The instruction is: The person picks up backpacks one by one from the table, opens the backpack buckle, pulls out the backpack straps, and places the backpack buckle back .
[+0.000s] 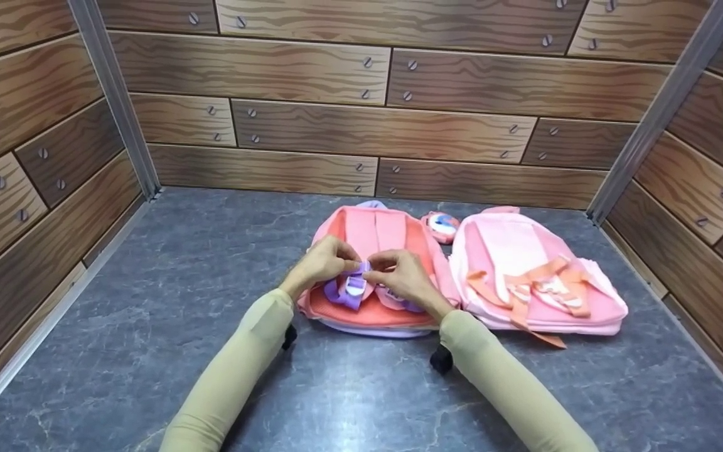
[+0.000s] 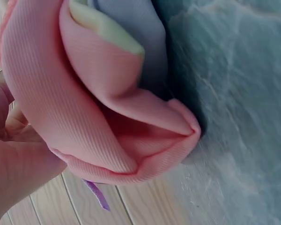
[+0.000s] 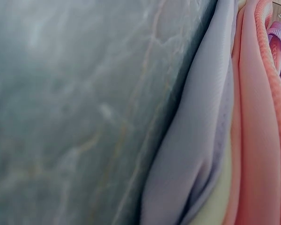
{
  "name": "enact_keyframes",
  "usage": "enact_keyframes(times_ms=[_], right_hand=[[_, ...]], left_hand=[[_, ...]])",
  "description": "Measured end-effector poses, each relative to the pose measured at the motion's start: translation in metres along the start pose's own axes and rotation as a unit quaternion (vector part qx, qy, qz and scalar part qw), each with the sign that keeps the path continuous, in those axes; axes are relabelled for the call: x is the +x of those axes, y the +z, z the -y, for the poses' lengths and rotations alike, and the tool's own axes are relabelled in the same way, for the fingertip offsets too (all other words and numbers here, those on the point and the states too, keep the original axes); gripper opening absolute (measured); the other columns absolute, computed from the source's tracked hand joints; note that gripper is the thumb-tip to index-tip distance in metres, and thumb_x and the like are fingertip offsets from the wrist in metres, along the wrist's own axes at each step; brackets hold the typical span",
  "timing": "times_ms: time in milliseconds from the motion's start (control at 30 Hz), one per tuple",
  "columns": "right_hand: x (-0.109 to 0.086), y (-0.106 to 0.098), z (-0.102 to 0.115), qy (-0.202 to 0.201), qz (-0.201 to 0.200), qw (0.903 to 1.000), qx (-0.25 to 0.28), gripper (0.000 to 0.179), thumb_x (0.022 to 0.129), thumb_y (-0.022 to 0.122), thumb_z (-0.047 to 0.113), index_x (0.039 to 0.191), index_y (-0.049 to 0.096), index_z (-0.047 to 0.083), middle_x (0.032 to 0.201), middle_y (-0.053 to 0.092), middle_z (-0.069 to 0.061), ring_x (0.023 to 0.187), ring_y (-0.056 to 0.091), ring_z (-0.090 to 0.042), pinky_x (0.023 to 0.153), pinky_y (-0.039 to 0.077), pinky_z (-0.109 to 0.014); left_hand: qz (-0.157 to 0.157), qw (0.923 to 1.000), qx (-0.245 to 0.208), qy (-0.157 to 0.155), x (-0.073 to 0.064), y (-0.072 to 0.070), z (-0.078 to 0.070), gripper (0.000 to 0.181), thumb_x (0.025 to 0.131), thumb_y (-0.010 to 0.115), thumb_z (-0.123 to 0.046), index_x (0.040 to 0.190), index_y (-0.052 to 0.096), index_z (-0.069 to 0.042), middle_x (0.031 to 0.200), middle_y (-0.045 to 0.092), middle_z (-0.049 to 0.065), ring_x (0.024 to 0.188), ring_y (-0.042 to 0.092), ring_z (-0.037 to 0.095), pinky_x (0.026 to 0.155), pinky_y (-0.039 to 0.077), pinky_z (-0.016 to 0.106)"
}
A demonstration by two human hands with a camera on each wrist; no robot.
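Note:
A coral-pink backpack [image 1: 393, 220] lies flat on the table with its shoulder straps facing up. Over its middle, my left hand [image 1: 324, 262] and right hand [image 1: 402, 273] meet from either side, each pinching a purple webbing strap [image 1: 359, 269] between thumb and fingers. Just below them hangs a pale strap buckle [image 1: 355, 286]. In the left wrist view, part of my left hand [image 2: 23, 154] shows behind the backpack's pink side [image 2: 75, 108]. The right wrist view has the backpack's lilac and pink edge [image 3: 210, 103], and the right hand is outside it.
A light pink backpack [image 1: 531, 245] with tangled orange straps [image 1: 540, 282] lies close on the right. Between the backpacks, at the back, is a small round pink item [image 1: 442, 227] with a white and blue face. Wood-patterned walls [image 1: 311, 125] enclose the grey marbled table [image 1: 148, 301].

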State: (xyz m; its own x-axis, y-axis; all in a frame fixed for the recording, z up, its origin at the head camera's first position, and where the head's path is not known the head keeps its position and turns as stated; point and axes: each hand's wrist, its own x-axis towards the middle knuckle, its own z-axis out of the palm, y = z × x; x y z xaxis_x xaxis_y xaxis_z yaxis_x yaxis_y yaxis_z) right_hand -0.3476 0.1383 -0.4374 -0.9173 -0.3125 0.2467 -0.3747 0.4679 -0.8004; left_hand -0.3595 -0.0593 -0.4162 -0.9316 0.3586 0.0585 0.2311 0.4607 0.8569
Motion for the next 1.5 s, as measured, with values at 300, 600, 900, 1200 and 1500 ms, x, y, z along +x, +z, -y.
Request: enact_keyframes(times_ms=[300,600,900,1200,1500], right_hand=[[0.001,0.002,-0.002,-0.009,0.001,1.0000,0.003,0.023,0.079,0.080,0.012,0.101,0.076,0.010,0.091,0.075,-0.005,0.085,0.067,-0.013,0.084,0.056,-0.030],[0.002,0.001,-0.002,-0.008,0.004,0.9999,0.009,0.023,0.078,0.081,0.013,0.101,0.076,0.010,0.096,0.076,-0.006,0.089,0.071,-0.017,0.082,0.056,-0.029],[0.003,0.001,-0.002,0.018,-0.005,0.9998,0.006,0.025,0.077,0.082,0.013,0.101,0.077,0.010,0.095,0.076,-0.006,0.088,0.070,-0.015,0.081,0.057,-0.028],[0.004,0.002,-0.001,-0.009,-0.005,0.9999,0.000,0.027,0.077,0.082,0.013,0.103,0.075,0.006,0.095,0.075,-0.010,0.089,0.070,-0.019,0.082,0.057,-0.029],[0.003,0.001,-0.001,-0.014,-0.009,0.9999,-0.002,0.028,0.077,0.082,0.012,0.104,0.075,0.008,0.098,0.076,-0.008,0.089,0.071,-0.018,0.081,0.057,-0.029]], left_hand=[[-0.001,0.9997,-0.001,-0.024,0.000,0.005,-0.005,0.010,0.088,0.067,-0.007,0.090,0.075,-0.001,0.071,0.065,-0.003,0.052,0.050,0.005,0.046,0.040,0.018],[0.012,0.9990,-0.024,-0.035,0.002,0.005,-0.007,0.010,0.088,0.065,-0.005,0.086,0.073,0.000,0.064,0.061,0.001,0.041,0.046,0.006,0.037,0.039,0.020],[0.023,0.9993,-0.023,-0.018,-0.001,-0.004,-0.002,0.013,0.088,0.067,-0.009,0.089,0.075,0.001,0.063,0.061,-0.001,0.044,0.048,0.006,0.042,0.038,0.018],[0.050,0.9969,-0.027,-0.055,-0.002,-0.004,-0.005,0.017,0.092,0.058,-0.010,0.082,0.068,-0.001,0.053,0.052,-0.002,0.040,0.048,0.008,0.037,0.038,0.020],[0.059,0.9976,-0.015,-0.033,0.002,0.000,-0.009,0.017,0.093,0.056,-0.008,0.083,0.068,0.000,0.059,0.052,-0.001,0.040,0.045,0.007,0.038,0.037,0.020]])
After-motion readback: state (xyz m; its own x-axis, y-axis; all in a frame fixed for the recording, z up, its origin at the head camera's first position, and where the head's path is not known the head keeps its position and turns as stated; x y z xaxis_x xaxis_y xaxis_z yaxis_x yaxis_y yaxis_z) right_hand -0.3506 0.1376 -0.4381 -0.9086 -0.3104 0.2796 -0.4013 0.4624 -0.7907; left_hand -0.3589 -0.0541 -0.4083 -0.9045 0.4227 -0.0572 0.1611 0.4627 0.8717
